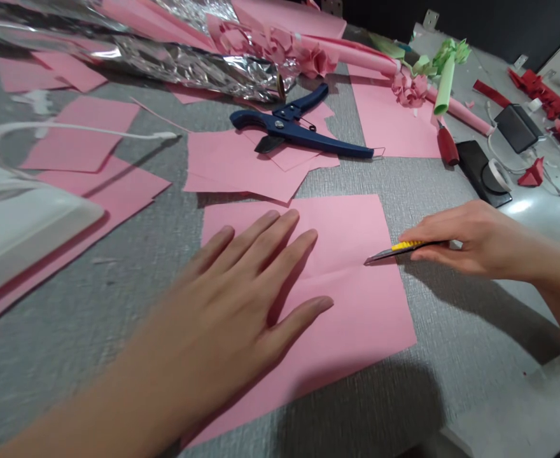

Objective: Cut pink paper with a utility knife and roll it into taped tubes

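Your left hand [232, 305] lies palm down with all five fingers spread, gripping nothing, on one pink sheet [356, 312] directly before you. Your right hand [480, 238] is closed on one yellow cutter knife [406, 245]; its single blade points in over the sheet's right part, though you cannot tell whether the tip touches. One faint line runs from there toward your left hand. To the left stands one white block [27, 222]. Just beyond your sheet, one pair of blue cutters [303, 130] lies on several overlapping pink offcuts [232, 168], too jumbled to count. Farther right are one red-handled tool [447, 145], two black boxes [518, 127] and one green paper tube [445, 83].
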Available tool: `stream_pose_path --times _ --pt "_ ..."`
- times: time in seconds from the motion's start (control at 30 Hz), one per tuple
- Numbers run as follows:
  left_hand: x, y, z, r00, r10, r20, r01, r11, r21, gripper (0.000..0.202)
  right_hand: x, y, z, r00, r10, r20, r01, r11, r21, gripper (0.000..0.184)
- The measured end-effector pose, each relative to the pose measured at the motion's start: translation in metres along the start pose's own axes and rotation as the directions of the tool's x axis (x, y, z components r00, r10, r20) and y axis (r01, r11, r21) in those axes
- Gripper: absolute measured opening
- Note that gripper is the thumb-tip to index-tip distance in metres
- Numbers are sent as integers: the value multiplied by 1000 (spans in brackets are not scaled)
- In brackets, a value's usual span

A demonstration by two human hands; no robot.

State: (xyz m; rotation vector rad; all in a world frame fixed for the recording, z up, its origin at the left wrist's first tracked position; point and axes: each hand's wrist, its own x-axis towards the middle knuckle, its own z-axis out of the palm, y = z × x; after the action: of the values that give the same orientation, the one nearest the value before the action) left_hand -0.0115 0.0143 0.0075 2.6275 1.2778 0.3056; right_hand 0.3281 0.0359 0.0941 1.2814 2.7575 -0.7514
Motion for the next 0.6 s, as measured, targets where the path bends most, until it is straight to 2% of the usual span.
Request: stream_pose_path --times 0.6 --pt "1 1 2 1000 -7 -7 7 1000 -18 73 -8 3 0 999 11 -35 -10 1000 28 29"
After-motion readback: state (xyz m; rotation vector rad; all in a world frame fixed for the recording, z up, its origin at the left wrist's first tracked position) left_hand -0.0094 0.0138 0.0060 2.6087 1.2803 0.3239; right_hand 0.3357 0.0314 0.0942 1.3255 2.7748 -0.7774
